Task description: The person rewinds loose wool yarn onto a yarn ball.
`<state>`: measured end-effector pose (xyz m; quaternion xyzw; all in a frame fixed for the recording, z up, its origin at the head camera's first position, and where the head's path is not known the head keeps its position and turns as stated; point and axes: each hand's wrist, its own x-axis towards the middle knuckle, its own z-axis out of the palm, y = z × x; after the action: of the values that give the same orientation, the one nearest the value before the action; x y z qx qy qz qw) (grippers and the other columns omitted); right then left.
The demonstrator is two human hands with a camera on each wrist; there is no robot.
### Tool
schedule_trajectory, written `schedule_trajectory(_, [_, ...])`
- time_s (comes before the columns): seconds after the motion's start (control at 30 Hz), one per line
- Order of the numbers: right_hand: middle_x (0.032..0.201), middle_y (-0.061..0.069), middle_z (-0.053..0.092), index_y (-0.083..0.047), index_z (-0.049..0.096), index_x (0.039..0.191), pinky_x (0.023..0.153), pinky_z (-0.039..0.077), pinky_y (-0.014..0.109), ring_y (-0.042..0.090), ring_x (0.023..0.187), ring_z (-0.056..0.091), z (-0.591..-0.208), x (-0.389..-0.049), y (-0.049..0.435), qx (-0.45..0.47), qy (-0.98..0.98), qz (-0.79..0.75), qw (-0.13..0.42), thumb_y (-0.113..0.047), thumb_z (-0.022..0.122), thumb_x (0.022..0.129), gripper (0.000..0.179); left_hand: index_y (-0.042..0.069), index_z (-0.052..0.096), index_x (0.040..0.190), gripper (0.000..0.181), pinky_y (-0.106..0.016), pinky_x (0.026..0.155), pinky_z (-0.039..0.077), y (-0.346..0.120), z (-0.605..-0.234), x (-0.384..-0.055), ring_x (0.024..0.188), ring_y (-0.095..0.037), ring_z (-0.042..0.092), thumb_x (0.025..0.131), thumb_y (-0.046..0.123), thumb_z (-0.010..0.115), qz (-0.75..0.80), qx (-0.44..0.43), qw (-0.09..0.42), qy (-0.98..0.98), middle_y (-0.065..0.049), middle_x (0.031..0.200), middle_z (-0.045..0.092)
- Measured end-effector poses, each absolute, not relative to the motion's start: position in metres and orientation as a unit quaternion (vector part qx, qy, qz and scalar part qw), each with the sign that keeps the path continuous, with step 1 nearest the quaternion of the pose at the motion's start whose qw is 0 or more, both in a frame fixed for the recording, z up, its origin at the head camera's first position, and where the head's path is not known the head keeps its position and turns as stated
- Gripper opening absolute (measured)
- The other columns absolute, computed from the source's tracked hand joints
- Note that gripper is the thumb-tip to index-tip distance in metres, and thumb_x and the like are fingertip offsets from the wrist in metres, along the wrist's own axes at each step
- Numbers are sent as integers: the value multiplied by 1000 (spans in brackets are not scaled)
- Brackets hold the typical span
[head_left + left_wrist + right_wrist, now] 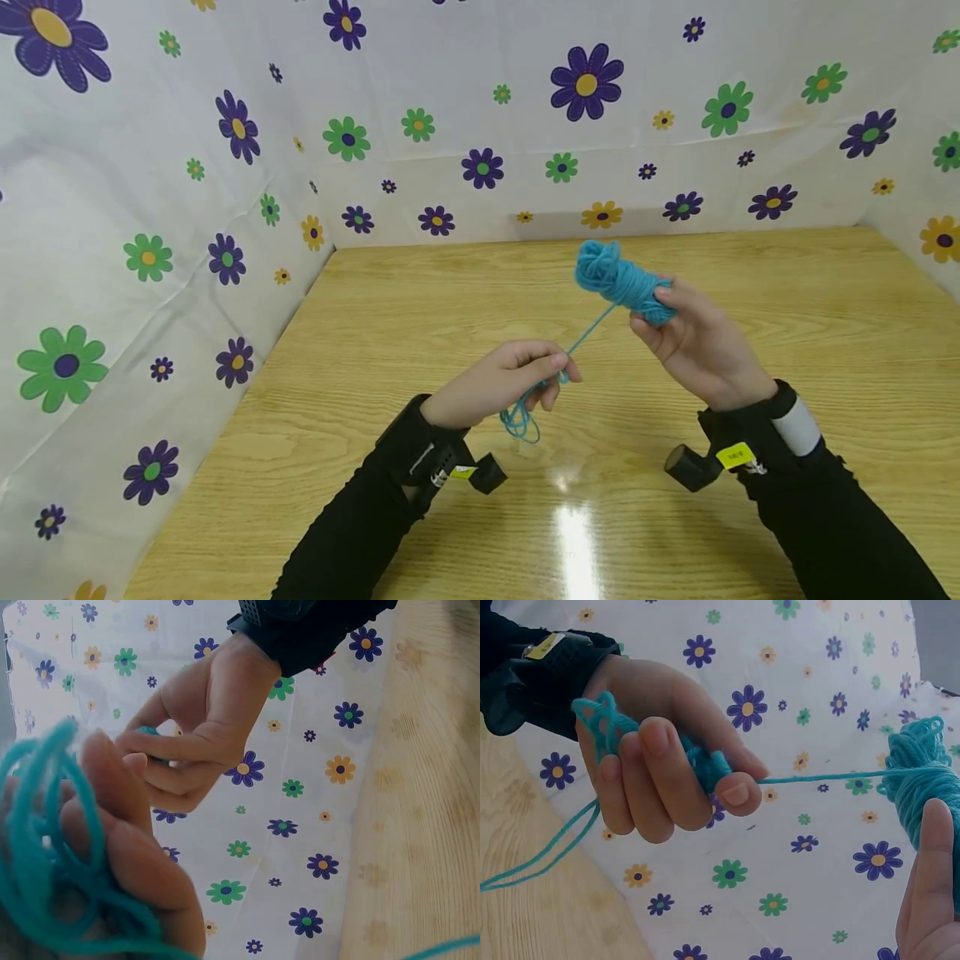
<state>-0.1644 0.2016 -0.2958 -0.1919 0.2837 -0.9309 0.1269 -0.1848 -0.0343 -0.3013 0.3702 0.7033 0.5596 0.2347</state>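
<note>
In the head view, the left hand (517, 375) reaches in from the near left, pinching a thin blue yarn strand (592, 327) between thumb and forefinger, loose blue yarn loops (519, 421) hanging below. The right hand (697, 342), farther and to the right, grips the near right end of an elongated bundle of wound blue yarn (618, 279) above the light-brown wooden table (360, 333).

In the left wrist view, loops blur across the left fingers; the right hand's fingers mostly hide the bundle.

In the right wrist view, the left fingers curl round the loops, the strand running straight to the bundle.
</note>
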Motion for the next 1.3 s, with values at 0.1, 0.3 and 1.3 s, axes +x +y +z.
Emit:
schedule_trajectory(0.1, [96, 13, 51, 3, 53, 100, 76, 53, 25, 22, 83, 60, -294, -163, 204, -190, 259, -938, 131, 0, 33, 99, 20, -6, 58, 101, 30, -23, 53, 37, -36, -303, -188, 57, -20, 42, 102, 12, 35, 555, 367, 234, 709, -3, 67, 50])
schedule_trajectory(0.3, [95, 16, 52, 5, 55, 97, 75, 53, 27, 25, 81, 61, -290, -161, 209, -195, 215, -946, 146, -2, 34, 99, 21, -5, 57, 95, 28, -23, 54, 36, -39, -308, -195, 58, -20, 42, 102, 11, 35, 556, 357, 220, 717, -4, 67, 49])
schedule_trajectory(1.3, [93, 6, 53, -1, 55, 104, 54, 47, 18, 19, 60, 45, -296, -166, 213, -447, 544, -671, 231, -1, 49, 93, 12, 7, 51, 78, 30, -20, 50, 31, -54, -294, -194, 49, -8, 34, 102, 16, 35, 709, 286, 238, 598, 5, 55, 39])
